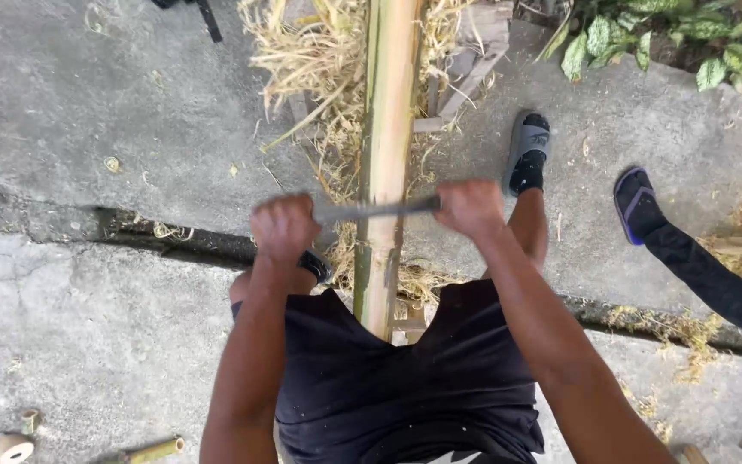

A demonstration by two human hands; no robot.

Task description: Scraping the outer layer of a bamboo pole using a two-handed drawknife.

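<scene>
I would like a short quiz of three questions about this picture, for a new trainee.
1. True or false: both hands grip one blade laid across the bamboo pole.
2. What lies around the pole on the concrete? A) shavings B) water C) nails
3. Whose foot in a blue sandal shows at the right: the worker's or another person's?

Key
1. True: left hand and right hand each close on one end.
2. A, straw-coloured shavings.
3. Another person's.

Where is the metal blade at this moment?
In the head view, the blade lies crosswise on the bamboo pole near the picture's middle, held between the left hand and the right hand.
</scene>
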